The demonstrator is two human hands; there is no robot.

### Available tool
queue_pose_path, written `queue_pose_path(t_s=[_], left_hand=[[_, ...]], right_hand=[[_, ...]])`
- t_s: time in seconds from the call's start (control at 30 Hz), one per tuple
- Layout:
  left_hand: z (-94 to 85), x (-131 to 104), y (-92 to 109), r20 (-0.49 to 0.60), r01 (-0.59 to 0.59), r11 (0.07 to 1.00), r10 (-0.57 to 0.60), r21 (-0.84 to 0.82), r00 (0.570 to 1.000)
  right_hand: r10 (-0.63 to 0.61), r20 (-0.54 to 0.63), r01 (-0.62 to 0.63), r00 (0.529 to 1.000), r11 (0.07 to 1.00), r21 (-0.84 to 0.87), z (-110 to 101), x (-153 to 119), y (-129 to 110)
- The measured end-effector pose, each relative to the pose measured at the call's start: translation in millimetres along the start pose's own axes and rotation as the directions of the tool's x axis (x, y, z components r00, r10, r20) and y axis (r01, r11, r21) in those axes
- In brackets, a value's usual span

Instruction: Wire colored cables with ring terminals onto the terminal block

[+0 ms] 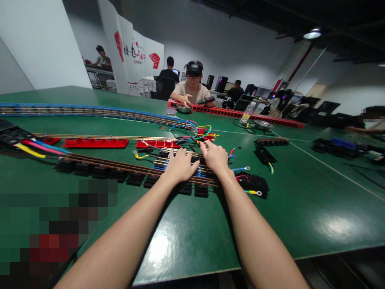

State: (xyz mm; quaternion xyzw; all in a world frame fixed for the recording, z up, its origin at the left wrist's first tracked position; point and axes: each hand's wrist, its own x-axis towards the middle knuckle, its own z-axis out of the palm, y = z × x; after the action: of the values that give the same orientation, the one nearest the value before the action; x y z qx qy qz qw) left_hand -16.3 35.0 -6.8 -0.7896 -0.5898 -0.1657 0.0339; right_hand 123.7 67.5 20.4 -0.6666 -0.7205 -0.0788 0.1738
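My left hand (181, 165) lies palm down with spread fingers across a blue section (159, 161) of conductor track and its copper-coloured rods. Beside it, my right hand (214, 155) is closed around a thin yellow-and-black tool (198, 143), possibly a screwdriver; most of it is hidden by the fingers. A long row of black holders (114, 175) carries copper bars in front of the hands. Behind them are red holders (96, 143) and a bundle of coloured wires (197, 130). Loose leads with ring terminals, such as a blue lead (240, 169), stick out around the section.
Curved blue track (90, 110) runs along the left. Across the green table (300, 208), a person (192, 86) sits behind a long red rail (246, 115). A bottle (247, 113), metal bowl (264, 125) and short black rail piece (272, 142) stand to the right.
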Motion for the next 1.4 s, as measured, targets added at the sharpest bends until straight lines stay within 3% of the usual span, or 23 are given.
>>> queue_pose_path(t_s=[0.17, 0.33, 0.7, 0.77, 0.9, 1.03, 1.1, 1.23, 1.3, 1.4], left_hand=[[0.0, -0.3, -0.1, 0.007, 0.004, 1.0, -0.004, 0.007, 1.0], [0.2, 0.3, 0.0, 0.012, -0.001, 1.0, 0.001, 0.004, 1.0], [0.9, 0.2, -0.5, 0.004, -0.003, 1.0, 0.003, -0.006, 1.0], [0.5, 0.0, -0.5, 0.004, -0.001, 1.0, 0.001, -0.009, 1.0], [-0.2, -0.1, 0.1, 0.005, -0.001, 1.0, 0.001, -0.011, 1.0], [-0.9, 0.0, 0.5, 0.013, -0.003, 1.0, 0.004, -0.01, 1.0], [-1.1, 0.0, 0.4, 0.015, -0.001, 1.0, 0.001, -0.01, 1.0], [-1.2, -0.1, -0.4, 0.013, 0.002, 1.0, -0.002, -0.009, 1.0], [-1.3, -0.2, -0.8, 0.018, 0.002, 1.0, -0.001, -0.01, 1.0], [-1.8, -0.3, -0.9, 0.026, 0.004, 1.0, -0.004, -0.007, 1.0]], right_hand=[[0.006, 0.046, -0.009, 0.999, 0.997, 0.071, -3.5, -1.9, 0.3], [-0.066, 0.118, 0.039, 0.991, 0.976, 0.215, -7.3, -3.1, -1.6], [0.011, 0.303, -0.196, 0.953, 0.786, 0.586, -13.3, 3.8, 12.5], [0.01, 0.309, -0.198, 0.951, 0.787, 0.585, -17.9, 3.4, 15.2], [-0.056, 0.232, -0.057, 0.971, 0.89, 0.452, -24.6, 3.3, 15.7], [-0.083, 0.266, -0.048, 0.96, 0.89, 0.453, -28.2, 2.4, 15.9], [-0.022, 0.337, -0.171, 0.941, 0.829, 0.533, -31.6, 1.8, 20.1], [0.145, 0.499, -0.495, 0.854, 0.517, 0.698, -43.9, 1.1, 37.9], [0.191, 0.476, -0.508, 0.858, 0.446, 0.737, -49.5, 1.1, 48.6], [0.263, 0.386, -0.465, 0.884, 0.418, 0.78, -52.1, 1.9, 61.3]])
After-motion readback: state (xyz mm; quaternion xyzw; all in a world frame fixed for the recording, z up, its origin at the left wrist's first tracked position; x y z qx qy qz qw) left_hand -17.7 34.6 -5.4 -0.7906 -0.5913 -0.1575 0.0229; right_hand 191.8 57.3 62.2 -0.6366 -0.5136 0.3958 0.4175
